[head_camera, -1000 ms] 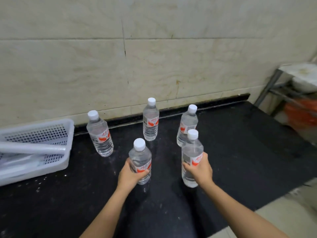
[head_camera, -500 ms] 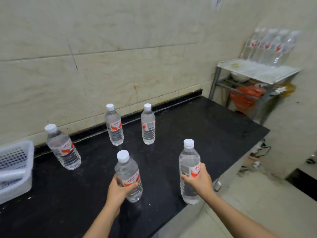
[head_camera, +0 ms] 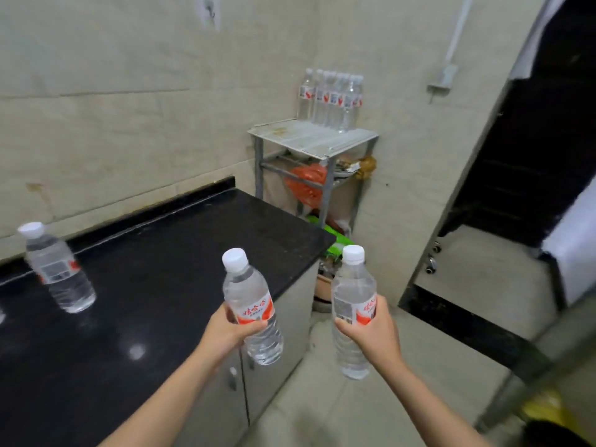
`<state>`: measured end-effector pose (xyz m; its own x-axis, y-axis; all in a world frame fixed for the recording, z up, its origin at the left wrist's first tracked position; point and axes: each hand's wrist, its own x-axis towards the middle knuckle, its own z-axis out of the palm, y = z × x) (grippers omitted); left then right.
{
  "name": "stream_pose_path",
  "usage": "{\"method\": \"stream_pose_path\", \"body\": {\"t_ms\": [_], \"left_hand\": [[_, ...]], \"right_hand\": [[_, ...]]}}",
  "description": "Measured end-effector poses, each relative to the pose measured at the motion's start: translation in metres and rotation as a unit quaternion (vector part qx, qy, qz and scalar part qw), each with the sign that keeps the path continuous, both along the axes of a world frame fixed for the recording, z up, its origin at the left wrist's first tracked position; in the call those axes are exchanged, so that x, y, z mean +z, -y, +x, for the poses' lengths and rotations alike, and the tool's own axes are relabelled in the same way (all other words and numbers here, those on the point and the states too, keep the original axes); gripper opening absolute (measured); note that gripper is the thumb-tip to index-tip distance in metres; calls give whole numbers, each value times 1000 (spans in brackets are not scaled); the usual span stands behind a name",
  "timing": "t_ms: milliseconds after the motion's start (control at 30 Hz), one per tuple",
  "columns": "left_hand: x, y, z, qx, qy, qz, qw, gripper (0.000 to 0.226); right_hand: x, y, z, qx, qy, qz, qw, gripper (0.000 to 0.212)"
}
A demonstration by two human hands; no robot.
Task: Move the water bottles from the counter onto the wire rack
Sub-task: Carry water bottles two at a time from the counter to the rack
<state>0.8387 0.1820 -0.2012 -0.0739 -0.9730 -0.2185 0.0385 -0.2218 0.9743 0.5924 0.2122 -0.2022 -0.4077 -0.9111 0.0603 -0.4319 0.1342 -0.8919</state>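
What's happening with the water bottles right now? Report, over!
Left hand grips left bottle, right hand grips right bottle, both off the counter. Wire rack ahead, bottle row at its back. Counter bottle waits at left. Path looks clear.

From my feed, the only legible writing is on the near-left bottle (head_camera: pixel 250 304) in the left grip (head_camera: pixel 230 333): its red label carries three white Chinese characters that I read as 娃哈哈, with a line of smaller print beneath, too fine to make out. The near-right bottle (head_camera: pixel 353 295) in the right grip (head_camera: pixel 374 337) shows a white panel of tiny print and part of the same characters, cut off at its right edge. The far-left bottle (head_camera: pixel 56 269) on the worktop (head_camera: pixel 167 253) shows only a grey block of blurred print. The labels on the row of bottles (head_camera: pixel 332 101) on the wire rack (head_camera: pixel 309 140) are red and white, unreadable.
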Motion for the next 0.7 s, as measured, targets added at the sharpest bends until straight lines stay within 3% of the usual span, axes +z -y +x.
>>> {"method": "stream_pose_path", "body": {"t_ms": [300, 700], "left_hand": [[20, 51, -154, -120, -14, 4, 993, 48], [14, 208, -317, -113, -55, -5, 992, 36]], "right_hand": [[28, 5, -138, -149, 18, -50, 987, 54], [45, 145, -292, -141, 33, -51, 988, 50]]}}
